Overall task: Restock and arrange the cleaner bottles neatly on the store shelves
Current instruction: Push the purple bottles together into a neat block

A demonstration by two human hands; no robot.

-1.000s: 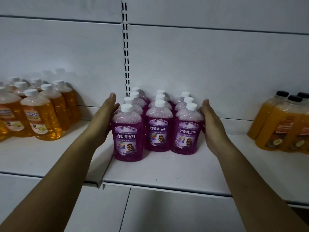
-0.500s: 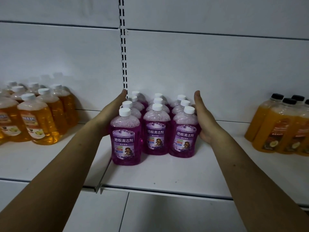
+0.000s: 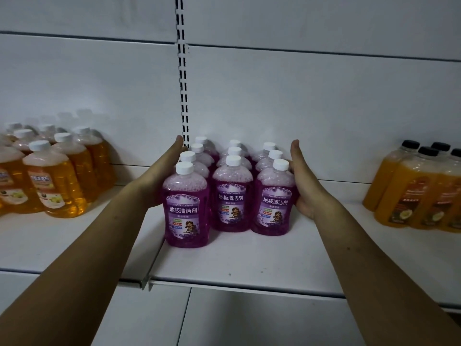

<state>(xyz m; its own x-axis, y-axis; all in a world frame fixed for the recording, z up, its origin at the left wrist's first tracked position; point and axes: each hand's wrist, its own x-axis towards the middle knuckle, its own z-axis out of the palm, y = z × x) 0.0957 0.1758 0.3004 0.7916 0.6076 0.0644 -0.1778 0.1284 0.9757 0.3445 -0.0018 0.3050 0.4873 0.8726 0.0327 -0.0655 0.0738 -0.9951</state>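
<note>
Head view: the purple cleaner bottles [image 3: 232,196] stand in a tight bunch in the middle of the white shelf [image 3: 237,260], pushed far back near the wall. There are three rows going from near to far. The left row has four bottles and the other two have three each, so the front left bottle [image 3: 185,208] sticks out nearer than its two neighbours.

The left hand [image 3: 162,176] is flat, with straight fingers, and presses on the left side of the bunch. The right hand [image 3: 305,186] is flat too and presses on the right side. Neither hand is wrapped round a bottle. They squeeze the bunch from both sides.

Each bottle looks full, with foam at the top, so I think they are a bit heavy. The plastic looks hard and smooth, so it may slip in a hand. The white caps are on, so nothing should spill. To slide the bottles, push low on the fat part, not up at the cap, or a bottle may tip. To lift one, wrapping the hand round its middle seems best.

Yellow bottles [image 3: 55,181] with white caps stand well apart on the left. Orange bottles [image 3: 421,193] with black caps stand well apart on the right.
</note>
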